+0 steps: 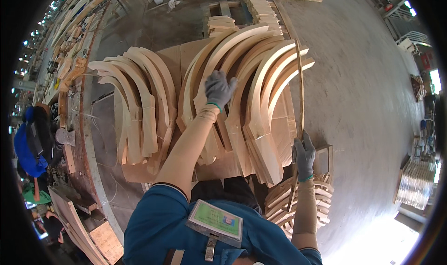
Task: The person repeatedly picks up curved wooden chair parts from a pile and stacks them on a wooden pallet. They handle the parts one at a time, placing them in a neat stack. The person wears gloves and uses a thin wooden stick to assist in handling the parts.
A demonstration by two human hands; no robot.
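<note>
Clasping a long wooden strip (301,92), right of centre, with the right grip (304,156); with the left grip (220,89) over curved wooden pieces (253,102) mid-frame (open or closed: cannot tell). Could topple those by catching tips with the strip.

The curved pieces (263,154) are pale cream to tan, the thin strip (301,92) brown. The hands (220,89) wear grey gloves (305,158) with green-edged cuffs (214,104); sleeves (182,155) beige, shirt (153,218) teal, badge (209,214) green and white, floor (358,102) grey.
</note>
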